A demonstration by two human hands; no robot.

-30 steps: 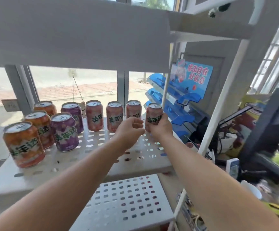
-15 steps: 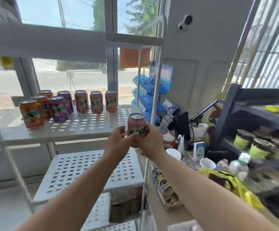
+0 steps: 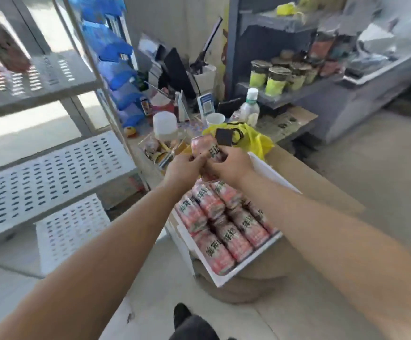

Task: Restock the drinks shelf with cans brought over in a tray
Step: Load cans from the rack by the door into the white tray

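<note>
Head view: left hand [image 3: 184, 168] and right hand [image 3: 232, 165] are sharing a closed grip on one can [image 3: 202, 146] above the tray [image 3: 251, 260]; shelf [image 3: 59, 74] lying leftward, nearer left hand.

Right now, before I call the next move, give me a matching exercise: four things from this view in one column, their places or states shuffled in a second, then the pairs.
Things:
1. pink drink can
2. white rectangular tray
3. yellow plastic bag
4. white perforated metal shelf

Places or states:
A. at the left of the view
B. on the brown counter, beyond the hands
C. gripped by left hand and right hand
D. below the hands, holding rows of pink cans

Pairs: 1-C, 2-D, 3-B, 4-A
</note>
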